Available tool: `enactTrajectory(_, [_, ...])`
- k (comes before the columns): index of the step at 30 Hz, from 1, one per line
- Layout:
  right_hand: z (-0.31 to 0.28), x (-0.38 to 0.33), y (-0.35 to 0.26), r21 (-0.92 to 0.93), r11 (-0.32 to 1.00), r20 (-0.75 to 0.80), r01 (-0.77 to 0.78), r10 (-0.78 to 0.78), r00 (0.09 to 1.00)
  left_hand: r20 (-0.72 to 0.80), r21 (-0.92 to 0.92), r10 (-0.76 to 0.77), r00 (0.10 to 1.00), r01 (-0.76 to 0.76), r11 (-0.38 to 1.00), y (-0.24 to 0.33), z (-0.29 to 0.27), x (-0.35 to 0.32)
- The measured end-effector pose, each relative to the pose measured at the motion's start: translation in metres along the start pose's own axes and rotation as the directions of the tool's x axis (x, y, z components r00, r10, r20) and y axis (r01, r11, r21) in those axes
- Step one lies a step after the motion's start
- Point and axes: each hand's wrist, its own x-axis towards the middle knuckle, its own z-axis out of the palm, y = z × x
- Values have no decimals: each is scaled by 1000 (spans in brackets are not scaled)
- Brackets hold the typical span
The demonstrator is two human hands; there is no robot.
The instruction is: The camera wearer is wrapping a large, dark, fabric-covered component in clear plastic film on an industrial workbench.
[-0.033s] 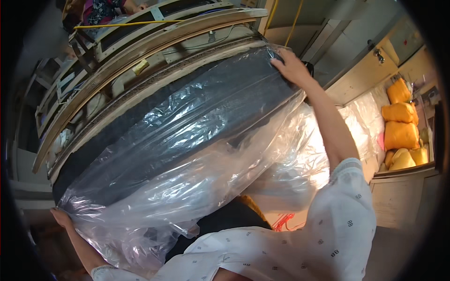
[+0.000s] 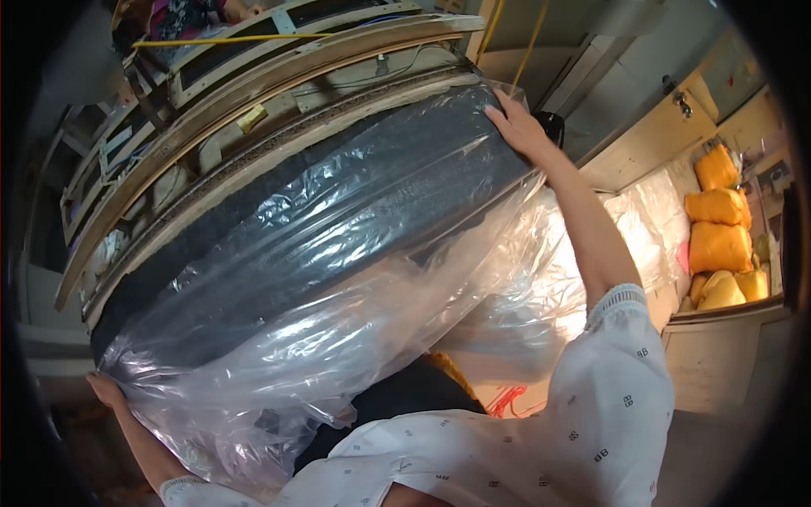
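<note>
Clear plastic sheet (image 2: 279, 346) lies over a long dark surface (image 2: 422, 169) and hangs down in folds towards me. At the lower left end, my left hand (image 2: 106, 390) is closed on the gathered edge of the sheet, its fingertips partly hidden. My right hand (image 2: 519, 128) rests on the sheet at the far right end of the dark surface. Its thumb and fingers are stretched out and apart, pressing on the plastic near the corner.
Behind the dark surface runs a curved wooden rail (image 2: 279, 52), with a yellow bar (image 2: 228, 40) beyond it. A person (image 2: 190, 17) is at the far left. At right, orange bundles (image 2: 718, 245) fill a shelf beside shiny sheeting (image 2: 629, 224). Red strings (image 2: 508, 400) lie below.
My right hand has shifted slightly left and down over the plastic. My left hand has stayed at its end.
</note>
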Motion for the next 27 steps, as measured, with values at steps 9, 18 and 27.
enactTrajectory(9, [-24,25,36,191,960,195,-204,167,967,-195,-411,-197,961,103,906,138,-8,-14])
enactTrajectory(18, [29,-38,-285,601,763,163,238,-408,898,-144,-696,-277,950,102,711,157,-30,-24])
enactTrajectory(27, [111,-164,-605,709,101,483,-698,-791,375,-78,-762,-349,934,170,625,168,-24,-25])
